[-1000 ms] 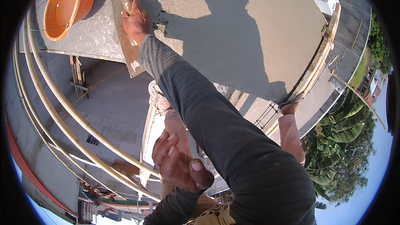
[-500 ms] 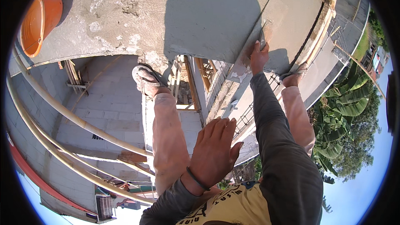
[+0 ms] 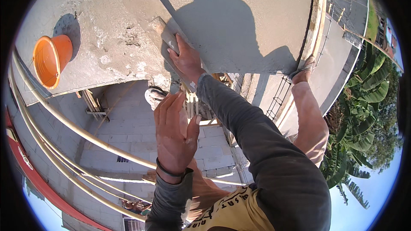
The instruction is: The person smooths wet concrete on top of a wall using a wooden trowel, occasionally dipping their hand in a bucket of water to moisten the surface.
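My right hand [image 3: 188, 62] is closed on the handle of a long flat plastering trowel [image 3: 165, 31], which lies against wet grey concrete [image 3: 233, 34]. The trowel is tilted, its far end pointing up and left, and part of its blade sits in shadow. Close to my body, my left hand [image 3: 174, 122] hovers over the opening with nothing in it. Its fingers are stretched and the thumb stands apart. One sandalled foot [image 3: 155, 97] is at the slab's near edge, partly hidden behind my left hand; the other foot [image 3: 304, 75] rests by the right edge.
An orange bucket [image 3: 52, 60] stands on the slab at the left. Below the edge drops an opening with block walls [image 3: 132, 132]. Bamboo poles [image 3: 92, 137] cross the lower left. A timber form board [image 3: 316, 25] borders the slab's right side, with steel rebar [image 3: 280, 96] near it.
My right hand has swept the trowel leftward over the concrete, and its blade now slants the other way. My left hand has shifted left and up. The view has turned slightly.
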A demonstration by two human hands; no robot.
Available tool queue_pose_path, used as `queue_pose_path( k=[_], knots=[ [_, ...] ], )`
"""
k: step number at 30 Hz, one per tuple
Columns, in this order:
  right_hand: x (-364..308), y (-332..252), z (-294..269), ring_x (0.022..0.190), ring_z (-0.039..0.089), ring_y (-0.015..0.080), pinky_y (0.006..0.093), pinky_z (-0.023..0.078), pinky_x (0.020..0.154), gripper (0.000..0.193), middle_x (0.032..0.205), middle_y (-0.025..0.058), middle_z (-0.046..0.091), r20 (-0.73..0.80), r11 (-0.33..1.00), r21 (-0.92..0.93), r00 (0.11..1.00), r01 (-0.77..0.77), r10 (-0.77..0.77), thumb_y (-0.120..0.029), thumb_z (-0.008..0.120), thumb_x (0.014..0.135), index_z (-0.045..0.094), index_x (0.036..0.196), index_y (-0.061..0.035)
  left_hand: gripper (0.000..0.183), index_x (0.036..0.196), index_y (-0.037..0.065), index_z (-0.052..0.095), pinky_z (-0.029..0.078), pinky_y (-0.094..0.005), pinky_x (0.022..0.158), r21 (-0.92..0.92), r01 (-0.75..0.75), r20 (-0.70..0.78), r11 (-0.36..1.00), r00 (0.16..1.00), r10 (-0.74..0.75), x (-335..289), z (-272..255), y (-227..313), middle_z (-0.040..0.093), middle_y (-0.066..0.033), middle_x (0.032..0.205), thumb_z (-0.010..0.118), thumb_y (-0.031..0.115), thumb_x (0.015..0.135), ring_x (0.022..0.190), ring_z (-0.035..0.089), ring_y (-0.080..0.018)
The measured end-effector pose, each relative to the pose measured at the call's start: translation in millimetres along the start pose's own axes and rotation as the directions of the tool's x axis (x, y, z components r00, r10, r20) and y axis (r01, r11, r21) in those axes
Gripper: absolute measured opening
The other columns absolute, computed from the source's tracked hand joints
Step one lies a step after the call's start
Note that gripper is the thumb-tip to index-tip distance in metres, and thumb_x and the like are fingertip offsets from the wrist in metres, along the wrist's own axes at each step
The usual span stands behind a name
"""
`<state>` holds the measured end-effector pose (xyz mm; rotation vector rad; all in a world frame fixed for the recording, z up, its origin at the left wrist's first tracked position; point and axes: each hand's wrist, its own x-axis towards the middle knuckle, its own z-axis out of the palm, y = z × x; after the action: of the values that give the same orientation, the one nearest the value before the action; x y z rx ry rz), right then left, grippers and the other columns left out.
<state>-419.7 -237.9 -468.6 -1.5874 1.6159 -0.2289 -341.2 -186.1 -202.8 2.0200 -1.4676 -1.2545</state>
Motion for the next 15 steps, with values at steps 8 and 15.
queue_pose_path(
  k=[8, 15],
  knots=[
    [15, 140, -50, 0.112, 0.062, 0.0420, 0.0429, 0.050, 0.092, 0.065, 0.124, 0.0298, 0.062, -0.372, 0.968, 0.019, 0.897, -0.249, 0.238, -0.033, 0.062, 0.097, 0.039, 0.142, 0.0084, 0.054, 0.132, -0.002, 0.050, 0.045, -0.0437, 0.102, -0.068, 0.154, -0.749, 0.986, 0.644, -0.152, 53, -172, -158, 0.056, -0.0209, 0.130, 0.070, 0.028, 0.093, 0.123, 0.054, -0.0329],
    [31, 165, -59, 0.100, 0.064, 0.0500, 0.0522, 0.050, 0.082, 0.064, 0.105, 0.0341, 0.066, -0.428, 0.940, -0.185, 0.884, -0.288, 0.187, -0.042, 0.061, 0.095, 0.045, 0.136, 0.0042, 0.113, 0.125, -0.018, 0.054, 0.041, -0.0428, 0.106, -0.065, 0.639, -0.863, 0.767, 0.349, -0.364, 167, -332, -400, 0.059, -0.0324, 0.126, 0.075, 0.074, 0.064, 0.123, 0.054, -0.0411]
  ],
)
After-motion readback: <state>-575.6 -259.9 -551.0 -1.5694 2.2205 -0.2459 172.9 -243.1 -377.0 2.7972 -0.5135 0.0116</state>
